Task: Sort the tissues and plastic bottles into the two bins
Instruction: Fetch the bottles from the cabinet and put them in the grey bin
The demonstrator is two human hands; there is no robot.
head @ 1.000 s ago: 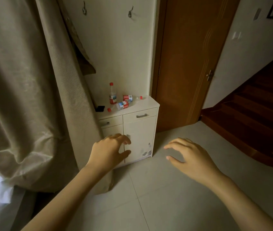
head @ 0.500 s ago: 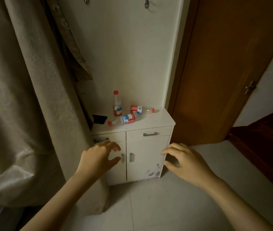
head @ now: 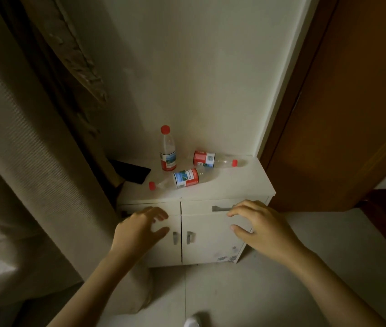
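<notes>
Both empty, fingers spread: left hand (head: 140,228) and right hand (head: 261,226) raised before cabinet (head: 211,246) front, likely pre-reach. Upright bottle (head: 168,149) near back edge; two lying bottles (head: 186,177) (head: 213,159) mid-top, toward right edge. No bins or tissues visible.

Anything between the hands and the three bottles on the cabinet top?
Nothing visible. Left hand and right hand hover open before the cabinet; the bottles lie beyond. No bins in view.
</notes>
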